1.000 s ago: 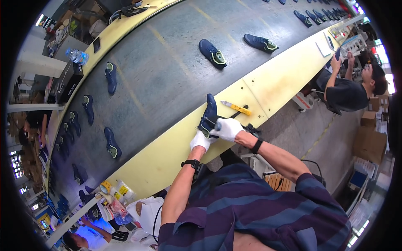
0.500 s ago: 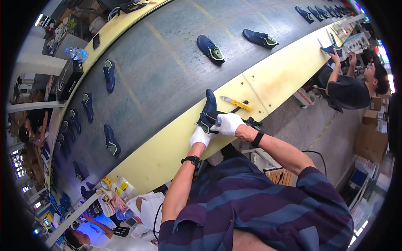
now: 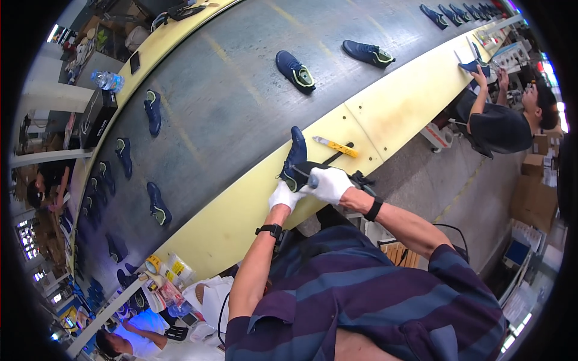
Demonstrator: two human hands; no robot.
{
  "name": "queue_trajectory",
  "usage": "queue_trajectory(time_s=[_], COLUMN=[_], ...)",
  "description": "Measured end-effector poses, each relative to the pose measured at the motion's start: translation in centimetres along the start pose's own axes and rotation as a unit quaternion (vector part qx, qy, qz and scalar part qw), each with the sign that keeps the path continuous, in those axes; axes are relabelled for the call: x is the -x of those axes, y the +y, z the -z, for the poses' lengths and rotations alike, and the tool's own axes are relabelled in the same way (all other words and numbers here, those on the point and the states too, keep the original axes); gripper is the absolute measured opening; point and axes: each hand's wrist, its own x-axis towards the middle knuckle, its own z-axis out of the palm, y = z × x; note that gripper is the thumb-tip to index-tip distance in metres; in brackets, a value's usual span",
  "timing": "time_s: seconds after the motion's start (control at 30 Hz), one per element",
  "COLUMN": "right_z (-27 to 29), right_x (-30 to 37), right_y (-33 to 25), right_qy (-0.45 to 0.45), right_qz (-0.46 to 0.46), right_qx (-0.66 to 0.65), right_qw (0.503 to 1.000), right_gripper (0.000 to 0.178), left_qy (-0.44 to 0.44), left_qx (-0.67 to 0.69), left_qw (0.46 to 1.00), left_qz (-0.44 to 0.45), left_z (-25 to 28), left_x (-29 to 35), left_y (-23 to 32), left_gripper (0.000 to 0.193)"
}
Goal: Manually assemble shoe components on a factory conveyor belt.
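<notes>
A navy sneaker (image 3: 297,148) with a light green lining lies on the yellow tabletop, toe pointing away from me. My left hand (image 3: 284,197), in a white glove, is closed round its heel end. Close beside it, my white-gloved right hand (image 3: 329,184) grips a slim tool (image 3: 312,180) with a grey-blue handle; a thin metal shaft runs toward the shoe opening. A black piece (image 3: 308,168) lies against the shoe's right side, its kind unclear. Just beyond my right hand rests a yellow utility knife (image 3: 337,146), across a dark-handled tool (image 3: 331,159).
A grey conveyor belt (image 3: 217,114) carries several navy sneakers past the yellow bench (image 3: 397,102). At the right a co-worker (image 3: 500,126) holds another shoe (image 3: 474,66). Tape, bags and papers crowd the lower left, near a second person (image 3: 135,337) in white.
The whole view has shifted slightly, so the bench and belt appear a little further left. Both hands stay at the sneaker with the same grips; the black piece beside it shows more.
</notes>
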Motion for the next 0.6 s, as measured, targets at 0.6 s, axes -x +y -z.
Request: queue_trajectory(time_s=[0.6], right_z=[3.0], right_x=[1.3], right_y=[4.9], right_qy=[-0.103], right_qz=[-0.037], right_qx=[0.115], right_qw=[0.987], right_gripper=[0.041], left_qy=[-0.036], left_qx=[0.241], left_qw=[0.946], left_qz=[-0.216], left_z=[-2.4], left_x=[-3.3], left_y=[-2.0], left_gripper=[0.077])
